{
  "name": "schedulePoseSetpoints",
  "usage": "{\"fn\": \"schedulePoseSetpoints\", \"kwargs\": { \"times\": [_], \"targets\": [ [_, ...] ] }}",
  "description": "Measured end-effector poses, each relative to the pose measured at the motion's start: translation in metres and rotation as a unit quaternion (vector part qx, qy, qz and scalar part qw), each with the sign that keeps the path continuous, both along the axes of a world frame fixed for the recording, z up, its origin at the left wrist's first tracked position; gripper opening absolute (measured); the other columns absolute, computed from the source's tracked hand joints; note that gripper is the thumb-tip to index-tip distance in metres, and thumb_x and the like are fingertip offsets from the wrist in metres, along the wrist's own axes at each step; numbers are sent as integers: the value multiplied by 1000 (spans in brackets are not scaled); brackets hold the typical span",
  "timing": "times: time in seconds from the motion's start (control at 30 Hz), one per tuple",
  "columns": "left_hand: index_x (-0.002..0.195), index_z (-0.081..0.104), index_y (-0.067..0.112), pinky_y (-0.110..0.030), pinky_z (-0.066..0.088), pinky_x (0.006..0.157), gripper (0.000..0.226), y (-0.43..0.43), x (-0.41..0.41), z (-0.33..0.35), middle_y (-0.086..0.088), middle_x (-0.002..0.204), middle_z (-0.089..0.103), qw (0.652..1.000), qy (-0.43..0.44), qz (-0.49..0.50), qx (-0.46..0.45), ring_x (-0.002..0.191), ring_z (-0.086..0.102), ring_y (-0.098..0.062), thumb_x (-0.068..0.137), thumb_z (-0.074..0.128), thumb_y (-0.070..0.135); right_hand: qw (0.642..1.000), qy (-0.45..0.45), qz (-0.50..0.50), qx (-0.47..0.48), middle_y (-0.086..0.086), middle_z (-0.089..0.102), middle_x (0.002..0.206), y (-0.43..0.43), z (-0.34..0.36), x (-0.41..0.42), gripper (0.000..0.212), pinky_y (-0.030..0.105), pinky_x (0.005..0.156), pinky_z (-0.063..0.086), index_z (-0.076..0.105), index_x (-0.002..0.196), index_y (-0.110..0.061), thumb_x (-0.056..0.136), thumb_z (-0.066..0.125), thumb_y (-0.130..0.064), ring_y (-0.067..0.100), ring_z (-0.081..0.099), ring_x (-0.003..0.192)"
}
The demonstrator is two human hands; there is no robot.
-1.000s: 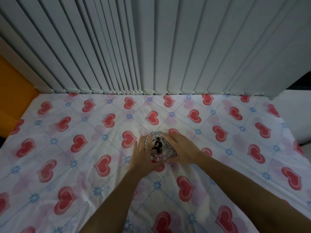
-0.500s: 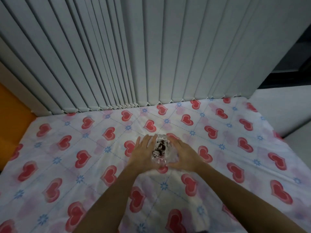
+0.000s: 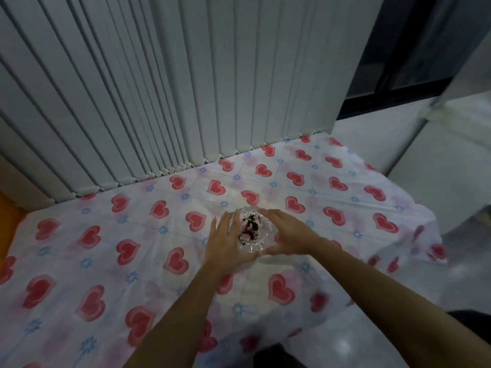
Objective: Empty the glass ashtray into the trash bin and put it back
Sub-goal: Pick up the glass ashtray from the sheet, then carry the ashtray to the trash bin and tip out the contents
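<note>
A clear glass ashtray (image 3: 253, 229) with dark ash and crumbs in it sits between my two hands, over the heart-patterned tablecloth (image 3: 106, 248). My left hand (image 3: 225, 240) cups its left side, fingers spread upward along the rim. On the right, my right hand (image 3: 289, 235) wraps the other side, thumb at the near rim. Both hands touch the glass. Whether the ashtray rests on the cloth or is lifted off it is unclear. No trash bin is in view.
Grey vertical blinds (image 3: 186, 88) hang right behind the table. The table's right corner (image 3: 430, 221) drops to a pale tiled floor (image 3: 398, 328). A dark window frame (image 3: 398, 75) is at upper right, an orange surface (image 3: 8, 221) at far left.
The view has swung up and to the right, showing the table's right edge and the floor. Both hands have stayed closed around the ashtray.
</note>
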State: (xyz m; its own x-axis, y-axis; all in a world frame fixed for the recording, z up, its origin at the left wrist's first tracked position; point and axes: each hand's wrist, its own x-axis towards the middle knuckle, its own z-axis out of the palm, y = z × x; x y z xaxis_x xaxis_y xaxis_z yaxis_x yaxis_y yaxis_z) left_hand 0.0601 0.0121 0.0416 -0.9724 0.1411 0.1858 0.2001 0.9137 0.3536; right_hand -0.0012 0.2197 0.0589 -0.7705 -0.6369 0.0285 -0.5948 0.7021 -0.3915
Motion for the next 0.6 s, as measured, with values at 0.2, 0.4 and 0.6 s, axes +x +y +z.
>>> {"fn": "schedulePoseSetpoints", "kwargs": {
  "times": [0.2, 0.4, 0.6],
  "targets": [
    [141, 34, -4, -59, 27, 110, 116, 38, 11, 11, -24, 140, 46, 992, 41, -112, -34, 134, 40, -37, 58, 72, 68, 994, 2, -97, -53, 9, 42, 143, 47, 1, 60, 105, 26, 99, 37, 18, 150, -25, 68, 79, -48, 22, 46, 125],
    [145, 27, 2, -54, 19, 116, 115, 106, 17, 17, -19, 145, 41, 974, 40, -221, -37, 138, 34, -32, 61, 71, 67, 978, 3, -196, -67, 13, 43, 143, 113, 0, 109, 105, 36, 103, 42, 20, 150, -24, 68, 81, -45, 26, 46, 126],
    [140, 36, -2, -58, 27, 111, 114, 216, 23, 23, -21, 137, 49, 948, 57, -311, -35, 131, 43, -36, 56, 76, 63, 950, 23, -304, -65, 12, 45, 141, 209, 13, 160, 102, 40, 102, 45, 25, 148, -23, 66, 83, -43, 26, 47, 125]
  ]
}}
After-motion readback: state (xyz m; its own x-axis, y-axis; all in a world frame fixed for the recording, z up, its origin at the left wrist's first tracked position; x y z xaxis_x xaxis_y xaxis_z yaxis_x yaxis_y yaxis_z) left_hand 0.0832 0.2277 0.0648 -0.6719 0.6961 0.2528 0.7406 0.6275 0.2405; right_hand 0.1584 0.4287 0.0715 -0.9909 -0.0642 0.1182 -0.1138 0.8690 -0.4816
